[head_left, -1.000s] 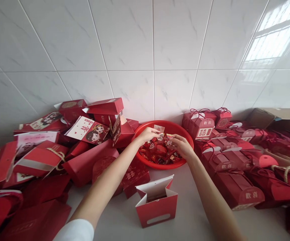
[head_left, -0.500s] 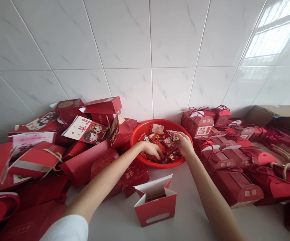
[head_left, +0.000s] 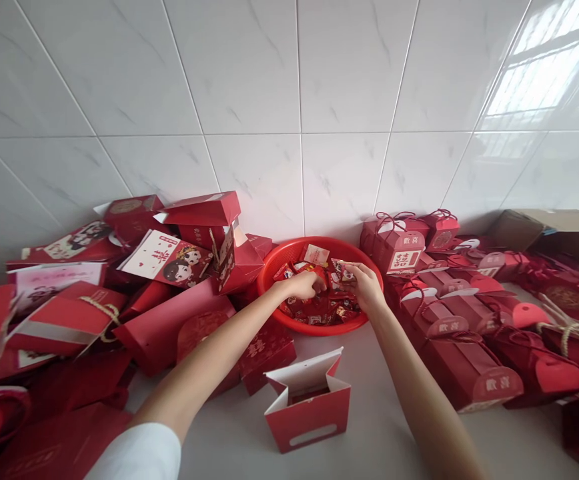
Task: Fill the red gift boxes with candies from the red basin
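Note:
Both hands reach into a red plastic basket [head_left: 268, 280] filled with small wrapped candies [head_left: 317, 310]. On the basket's left side my left hand [head_left: 305, 285] is among the candies, its fingers curled; whatever they may grip is hidden. At the right side, my right hand [head_left: 367, 285] pinches a small printed candy packet [head_left: 338, 269] between thumb and fingers. In front of the basket stands a red paper gift box [head_left: 312, 419] with its top open and something dark, not clear, inside.
Red gift boxes [head_left: 169, 327] lie in a jumbled pile on the left. Closed red boxes with cord handles [head_left: 469, 373] are lined up on the right. A brown cardboard box [head_left: 559, 227] sits at the far right, and a tiled wall [head_left: 249, 167] rises behind.
My left hand has moved up and slightly back within the basket, its fingers lifting from the lower candies. My right hand stays nearly still with the packet.

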Demonstrator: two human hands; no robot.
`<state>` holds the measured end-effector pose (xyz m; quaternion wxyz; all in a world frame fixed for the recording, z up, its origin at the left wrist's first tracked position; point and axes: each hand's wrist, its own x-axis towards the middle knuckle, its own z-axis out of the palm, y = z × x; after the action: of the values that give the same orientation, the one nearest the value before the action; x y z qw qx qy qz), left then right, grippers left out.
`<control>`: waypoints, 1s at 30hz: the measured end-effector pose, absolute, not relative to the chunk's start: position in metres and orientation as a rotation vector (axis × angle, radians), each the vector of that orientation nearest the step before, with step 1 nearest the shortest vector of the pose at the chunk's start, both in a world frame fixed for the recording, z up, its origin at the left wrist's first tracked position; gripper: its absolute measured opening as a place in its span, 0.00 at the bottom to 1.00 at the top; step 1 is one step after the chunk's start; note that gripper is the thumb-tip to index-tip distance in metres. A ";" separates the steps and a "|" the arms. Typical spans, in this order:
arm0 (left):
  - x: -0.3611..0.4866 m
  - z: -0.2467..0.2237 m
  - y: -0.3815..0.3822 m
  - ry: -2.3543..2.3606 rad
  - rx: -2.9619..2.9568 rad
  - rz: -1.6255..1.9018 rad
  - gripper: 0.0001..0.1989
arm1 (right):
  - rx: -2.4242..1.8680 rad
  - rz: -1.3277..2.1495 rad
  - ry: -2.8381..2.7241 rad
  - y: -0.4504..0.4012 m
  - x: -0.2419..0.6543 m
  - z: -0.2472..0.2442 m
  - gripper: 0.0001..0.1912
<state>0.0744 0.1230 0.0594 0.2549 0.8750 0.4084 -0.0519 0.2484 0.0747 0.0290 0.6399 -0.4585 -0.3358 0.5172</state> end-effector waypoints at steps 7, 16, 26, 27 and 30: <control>0.095 0.050 0.102 0.920 2.398 -0.265 0.19 | -1.052 1.168 -0.769 0.074 0.248 0.029 0.13; 0.094 0.047 0.109 0.927 2.357 -0.075 0.18 | -1.058 1.138 -0.759 0.074 0.249 0.030 0.13; 0.060 0.063 0.128 1.040 2.212 0.368 0.27 | -1.042 1.132 -0.805 0.071 0.248 0.033 0.16; 0.059 0.063 0.129 1.068 2.215 0.365 0.27 | -1.041 1.132 -0.811 0.070 0.248 0.033 0.16; 0.060 0.063 0.129 1.130 2.267 0.330 0.24 | -1.038 1.135 -0.814 0.070 0.247 0.034 0.16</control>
<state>0.0603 0.1289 0.0634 0.2894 0.8495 0.4234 0.1237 0.2475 0.0695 0.0338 0.6448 -0.4559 -0.3576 0.4985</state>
